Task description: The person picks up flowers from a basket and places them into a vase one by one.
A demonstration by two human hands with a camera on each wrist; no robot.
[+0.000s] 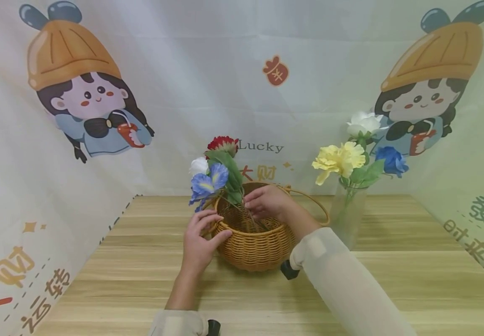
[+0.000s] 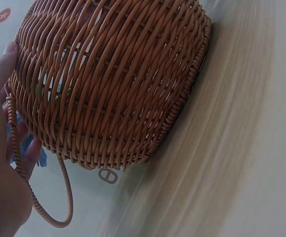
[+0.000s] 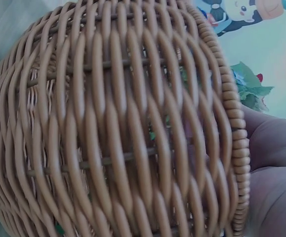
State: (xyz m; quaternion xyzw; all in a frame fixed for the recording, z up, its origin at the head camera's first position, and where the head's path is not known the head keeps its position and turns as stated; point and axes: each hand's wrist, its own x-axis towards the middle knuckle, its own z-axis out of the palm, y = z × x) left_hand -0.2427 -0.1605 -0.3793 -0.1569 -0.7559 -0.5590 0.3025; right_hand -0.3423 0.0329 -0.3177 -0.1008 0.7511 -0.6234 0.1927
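Observation:
A round wicker basket stands on the table. My left hand grips its left rim, the thumb over the front edge; in the left wrist view that thumb lies against the wickerwork. My right hand reaches over the basket's mouth and pinches a thin green flower stem. A red flower, a white flower and a blue iris lean out at the left, with green leaves. In the right wrist view the weave hides most of the fingers.
Right of the basket, a clear vase holds a yellow flower, a white flower and a blue rose. The basket's handle hangs out toward the vase. A printed cloth hangs behind the wooden table.

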